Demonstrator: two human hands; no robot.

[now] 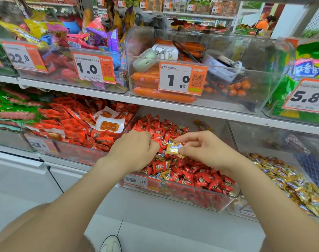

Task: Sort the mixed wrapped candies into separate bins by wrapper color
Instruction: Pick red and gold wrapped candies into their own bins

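Gold foil is the odd one out here. The right hand [204, 150] is pinching a gold-wrapped candy [173, 148] between thumb and fingertips, just above the heap of red-wrapped candies [187, 177] in the middle clear bin [200, 197]. The left hand [135, 150] is right beside it, fingers curled down into the red pile. Its fingertips are buried, so I honestly can't tell if it's got hold of anything.

Progress-wise, I'd call it well along but not finished. The middle bin reads almost all red, and the clear bin to the right [249, 213] is packed with gold candies [282, 179], so the two colours are mostly split already. There are a few gold strays [166, 174] poking out of the red near the front, though, and probably more under the surface where nothing shows.

So what's left, as far as I can judge: get the pinched one over to the gold bin on the right, then go on fishing out the remaining strays. The red heap is deep, so that digging is likely the slow part.
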